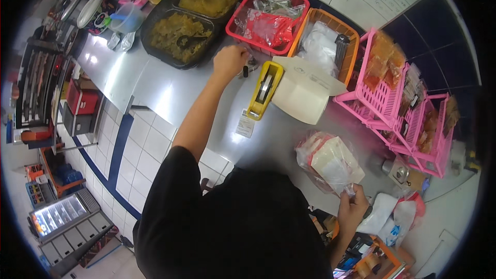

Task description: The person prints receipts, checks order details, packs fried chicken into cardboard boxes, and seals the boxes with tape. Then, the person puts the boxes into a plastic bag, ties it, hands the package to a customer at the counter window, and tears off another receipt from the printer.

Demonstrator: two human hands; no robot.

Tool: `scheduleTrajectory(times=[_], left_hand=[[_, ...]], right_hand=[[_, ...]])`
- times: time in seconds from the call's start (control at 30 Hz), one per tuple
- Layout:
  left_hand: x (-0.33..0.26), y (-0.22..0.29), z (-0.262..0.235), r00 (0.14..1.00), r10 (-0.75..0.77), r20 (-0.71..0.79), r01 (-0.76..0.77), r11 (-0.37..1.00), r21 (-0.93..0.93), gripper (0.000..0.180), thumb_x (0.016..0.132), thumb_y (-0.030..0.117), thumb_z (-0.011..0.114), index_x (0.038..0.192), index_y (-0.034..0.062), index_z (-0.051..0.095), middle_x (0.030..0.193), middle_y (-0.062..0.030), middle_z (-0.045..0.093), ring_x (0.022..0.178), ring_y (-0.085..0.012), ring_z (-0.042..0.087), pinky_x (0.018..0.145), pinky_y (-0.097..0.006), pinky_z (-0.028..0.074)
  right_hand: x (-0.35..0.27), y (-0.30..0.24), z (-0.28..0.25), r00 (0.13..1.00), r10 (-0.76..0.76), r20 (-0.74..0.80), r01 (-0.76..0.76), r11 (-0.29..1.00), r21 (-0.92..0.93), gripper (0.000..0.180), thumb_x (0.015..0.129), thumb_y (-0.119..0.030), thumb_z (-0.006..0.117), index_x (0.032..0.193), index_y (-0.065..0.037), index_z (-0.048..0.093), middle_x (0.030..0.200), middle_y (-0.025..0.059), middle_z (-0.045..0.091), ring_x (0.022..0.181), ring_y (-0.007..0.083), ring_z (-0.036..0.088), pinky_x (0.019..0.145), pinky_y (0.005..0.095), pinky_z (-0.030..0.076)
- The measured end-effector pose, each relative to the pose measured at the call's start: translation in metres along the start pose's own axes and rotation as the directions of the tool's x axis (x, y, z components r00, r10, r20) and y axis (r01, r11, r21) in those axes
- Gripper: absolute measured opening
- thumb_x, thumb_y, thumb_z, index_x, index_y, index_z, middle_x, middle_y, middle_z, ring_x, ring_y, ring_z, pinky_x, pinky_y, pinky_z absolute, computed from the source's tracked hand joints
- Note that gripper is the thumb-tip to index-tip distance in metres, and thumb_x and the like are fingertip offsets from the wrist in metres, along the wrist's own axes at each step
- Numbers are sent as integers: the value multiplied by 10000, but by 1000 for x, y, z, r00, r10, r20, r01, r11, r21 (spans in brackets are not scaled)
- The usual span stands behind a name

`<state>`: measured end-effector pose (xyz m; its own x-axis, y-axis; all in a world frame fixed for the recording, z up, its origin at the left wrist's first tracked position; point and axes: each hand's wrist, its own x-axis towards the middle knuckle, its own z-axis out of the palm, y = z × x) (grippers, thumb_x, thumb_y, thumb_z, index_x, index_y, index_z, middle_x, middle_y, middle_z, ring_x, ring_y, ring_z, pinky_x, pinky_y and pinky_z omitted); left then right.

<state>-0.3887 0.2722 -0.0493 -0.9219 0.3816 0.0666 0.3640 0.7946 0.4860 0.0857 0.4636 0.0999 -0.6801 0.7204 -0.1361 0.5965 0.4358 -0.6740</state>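
Observation:
My left hand (231, 62) reaches out to the front edge of the red basket (232, 27), fingers curled closed. Whatever they hold, if anything, is too small to make out; a small dark item (246, 72) shows just below them. Down at the right, my right hand (353, 204) pinches the gathered end of a clear plastic bag (337, 180). Inside the bag are a pale folded paper box (332, 157) and something red, resting at the counter's edge. Between the hands lie a yellow tape dispenser (254, 110) and an open white paper food box (299, 95).
A printed slip (244, 125) lies on the metal counter (168, 90). A black tray (151, 33) of yellowish food with a dark spoon stands at the back left. An orange basket (352, 33) of plastic bags and a pink tiered rack (382, 101) of packets line the right.

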Motion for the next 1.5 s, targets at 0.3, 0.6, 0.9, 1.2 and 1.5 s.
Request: scheduleTrajectory(times=[0.3, 0.6, 0.9, 1.2, 1.5], left_hand=[[43, -6, 72, 995, 49, 91, -79, 927, 366, 174, 818, 278, 666, 918, 184, 774, 969, -172, 745, 930, -351, 728, 787, -479, 581], [34, -15, 36, 958, -282, 47, 278, 958, 68, 260, 836, 367, 705, 1000, 184, 790, 956, -164, 748, 927, -365, 721, 808, -460, 566], [18, -19, 31, 973, -93, -213, 59, 986, -159, 275, 835, 335, 725, 944, 86, 763, 863, -141, 742, 849, -326, 724, 770, -420, 547], [-160, 209, -10, 949, 109, 297, 256, 283, -924, 235, 934, 6, 618, 1140, 30, 508, 933, -160, 722, 767, -177, 710, 655, -272, 555], [-235, 269, 25, 695, 361, 622, 398, 527, -751, 111, 879, 45, 700, 873, -9, 604, 758, -78, 686, 657, -119, 676, 580, -279, 538]], right_hand=[[0, -25, 14, 990, 4, -138, -19, 994, -110, 221, 802, -38, 676, 1014, 22, 662, 848, 216, 691, 699, 305, 681, 649, 376, 515], [9, -4, 22, 956, -116, -268, 39, 960, -278, 257, 788, -45, 708, 1035, 6, 663, 886, 216, 697, 715, 370, 686, 642, 413, 532], [12, 15, 11, 913, -283, -293, 211, 944, -254, 294, 728, 0, 709, 1019, -35, 676, 827, 157, 657, 613, 308, 629, 587, 390, 511], [44, 36, 20, 503, -699, -508, 418, 712, -564, 281, 727, -76, 787, 974, -77, 654, 907, 75, 654, 708, 254, 626, 589, 358, 496], [40, 37, -2, 761, -621, -190, 469, 728, -500, 288, 670, -42, 688, 955, -54, 649, 920, 68, 666, 798, 272, 642, 680, 395, 513]])
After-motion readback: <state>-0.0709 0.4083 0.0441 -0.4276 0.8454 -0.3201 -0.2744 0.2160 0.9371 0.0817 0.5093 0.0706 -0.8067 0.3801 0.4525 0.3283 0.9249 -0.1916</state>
